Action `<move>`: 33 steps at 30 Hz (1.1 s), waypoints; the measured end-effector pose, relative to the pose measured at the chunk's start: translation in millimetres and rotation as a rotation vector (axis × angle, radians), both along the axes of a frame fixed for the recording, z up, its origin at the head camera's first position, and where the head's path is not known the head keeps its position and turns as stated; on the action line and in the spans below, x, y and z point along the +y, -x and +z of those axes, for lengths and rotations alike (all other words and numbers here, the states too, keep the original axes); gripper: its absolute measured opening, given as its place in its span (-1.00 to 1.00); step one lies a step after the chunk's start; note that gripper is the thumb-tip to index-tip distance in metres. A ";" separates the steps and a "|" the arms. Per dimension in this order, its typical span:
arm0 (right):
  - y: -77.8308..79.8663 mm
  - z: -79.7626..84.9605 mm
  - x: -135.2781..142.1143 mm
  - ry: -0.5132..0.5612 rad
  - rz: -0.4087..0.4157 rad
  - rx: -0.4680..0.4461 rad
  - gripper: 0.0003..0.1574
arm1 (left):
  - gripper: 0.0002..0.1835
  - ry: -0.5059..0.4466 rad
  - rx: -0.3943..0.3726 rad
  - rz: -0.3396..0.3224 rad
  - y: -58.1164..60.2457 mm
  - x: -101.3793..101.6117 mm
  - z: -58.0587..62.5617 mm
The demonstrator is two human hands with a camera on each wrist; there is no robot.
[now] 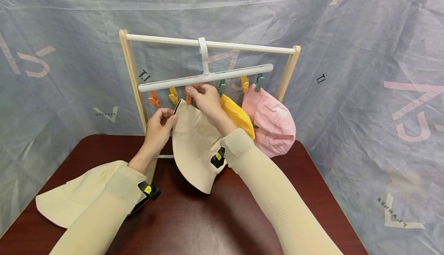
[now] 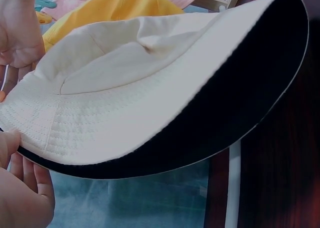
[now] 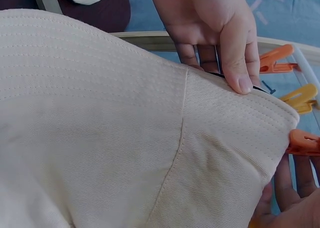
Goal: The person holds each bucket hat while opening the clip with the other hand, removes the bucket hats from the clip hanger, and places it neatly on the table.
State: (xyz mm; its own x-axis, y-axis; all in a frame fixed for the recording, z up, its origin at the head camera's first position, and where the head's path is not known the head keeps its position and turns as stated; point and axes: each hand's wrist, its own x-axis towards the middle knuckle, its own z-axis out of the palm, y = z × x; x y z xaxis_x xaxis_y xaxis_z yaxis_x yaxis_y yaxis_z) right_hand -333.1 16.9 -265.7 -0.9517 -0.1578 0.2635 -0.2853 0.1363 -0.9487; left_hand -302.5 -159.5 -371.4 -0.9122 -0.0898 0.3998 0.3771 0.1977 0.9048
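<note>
Cream hat (image 1: 194,143) is up under the hanger (image 1: 204,78), brim edge near the clips and the rest drooping over the table (image 1: 194,224), w/ the yellow hat (image 1: 239,114) right next to it and the pink hat (image 1: 270,120) past that. Left hand (image 1: 157,133) has the brim in a pinch, thumb on the cream side & fingers round the dark lining (image 2: 265,77). Right hand (image 1: 209,100) has thumb and fingers on an orange clip (image 1: 188,97) at the brim's corner; tbh can't tell if the clip actually bites the cloth. Handling-wise, IMO it's v. light, soft fabric, prob cotton-ish, not slippery and def not fragile, so no need to baby it. Crown looks floppy and creases easily, while the stitched brim looks a bit stiffer, so that's the bit to grab: thumb one side, fingers the other, close to the edge, approx where the left hand is. Holding it by the crown would prob just let the brim swing around. Keep fingertips off the clip's bite area too, obvs. FYI the 2nd hat (image 1: 83,189) is on the table, partly behind the left sleeve (image 1: 104,212).
</note>
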 end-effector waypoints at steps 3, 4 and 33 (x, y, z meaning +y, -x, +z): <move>-0.2 -0.1 -0.1 -0.001 -0.005 0.000 -0.64 | -0.64 0.006 0.002 -0.003 -2.1 0.0 0.5; -0.3 -0.1 -0.1 0.000 -0.006 0.002 -0.64 | -0.64 0.008 -0.001 -0.004 -2.0 -0.3 0.1; 0.9 -1.1 1.9 0.020 0.055 0.045 -0.72 | -0.63 -0.024 0.004 -0.007 -12.7 -5.7 -4.0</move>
